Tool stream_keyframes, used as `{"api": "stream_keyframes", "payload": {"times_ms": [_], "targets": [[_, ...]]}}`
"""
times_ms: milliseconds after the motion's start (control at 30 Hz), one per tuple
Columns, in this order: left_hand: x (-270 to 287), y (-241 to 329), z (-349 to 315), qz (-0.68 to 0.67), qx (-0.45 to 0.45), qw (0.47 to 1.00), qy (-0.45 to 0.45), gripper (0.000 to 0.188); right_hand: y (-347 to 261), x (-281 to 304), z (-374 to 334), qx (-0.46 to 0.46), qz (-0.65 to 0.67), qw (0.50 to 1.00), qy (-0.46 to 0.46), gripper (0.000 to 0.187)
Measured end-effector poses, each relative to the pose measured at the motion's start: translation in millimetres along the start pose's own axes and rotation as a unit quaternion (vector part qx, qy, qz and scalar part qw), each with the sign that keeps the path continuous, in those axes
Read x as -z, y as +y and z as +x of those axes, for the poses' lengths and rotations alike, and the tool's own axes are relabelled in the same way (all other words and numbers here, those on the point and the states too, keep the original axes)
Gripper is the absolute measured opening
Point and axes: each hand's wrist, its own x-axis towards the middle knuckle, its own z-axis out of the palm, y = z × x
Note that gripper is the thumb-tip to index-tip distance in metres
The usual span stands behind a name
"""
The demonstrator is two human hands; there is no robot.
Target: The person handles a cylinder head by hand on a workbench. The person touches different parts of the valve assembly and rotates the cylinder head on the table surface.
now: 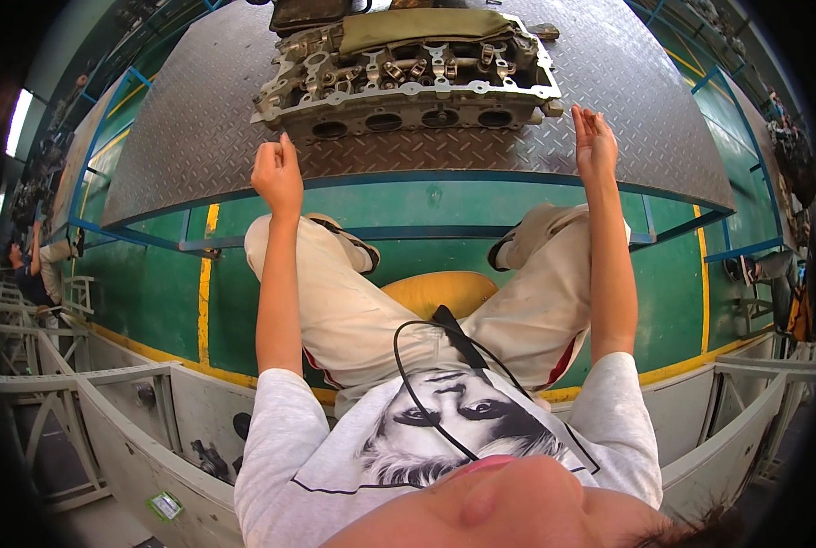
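An engine cylinder head [408, 114] lies on the steel-plate table in front of me, its valve gear facing up and several oval ports along its near side. A folded olive-green cloth [422, 28] covers part of its far edge. Near the front left end of the cylinder head, my left hand [278, 178] is closed with the fingers curled in; no object shows in it. My right hand [595, 144] is just off the right end, palm partly turned inward, its fingers stretched up and holding nothing. Neither hand appears to touch the metal.
The diamond-plate tabletop [184, 119] has a blue frame. A dark tray [309, 13] sits behind the cylinder head. Between my knees is a yellow stool seat [442, 290]. A black cable [408, 379] loops over my lap. Another person [38, 265] sits far left.
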Motion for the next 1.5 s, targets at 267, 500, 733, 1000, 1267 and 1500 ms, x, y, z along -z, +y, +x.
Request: {"api": "stream_keyframes", "payload": {"times_ms": [267, 500, 733, 1000, 1267, 1500], "targets": [[5.3, 1.8, 9.9, 0.032, 0.004, 0.997, 0.074, 0.03, -3.4, -1.0, -34.9, -0.02, -0.079, 0.996, 0.02, 0.02], [19.0, 17.6, 40.3, 0.057, -0.073, 0.99, 0.111, 0.029, -20.5, -49.2, -77.8, 0.218, -0.283, 0.931, -0.075, 0.017], [21.1, 54.8, 82.6, 0.062, -0.201, 0.972, 0.106, 0.026, -28.9, -98.3, -63.0, 0.219, -0.258, 0.932, -0.132, 0.016], [9.0, 113.1, 126.6, -0.046, -0.459, 0.882, 0.096, 0.021, -32.3, -159.4, -96.6, 0.27, -0.282, 0.865, -0.314, 0.014], [-64.7, 199.0, 142.3, -0.438, -0.362, 0.79, 0.231, 0.026, -34.9, -223.9, -90.4, 0.099, -0.345, 0.834, -0.42, 0.013], [-47.2, 196.4, 200.2, -0.101, -0.674, 0.725, 0.096, 0.023, -37.8, -222.3, -111.5, 0.033, -0.303, 0.842, -0.446, 0.013]]}}
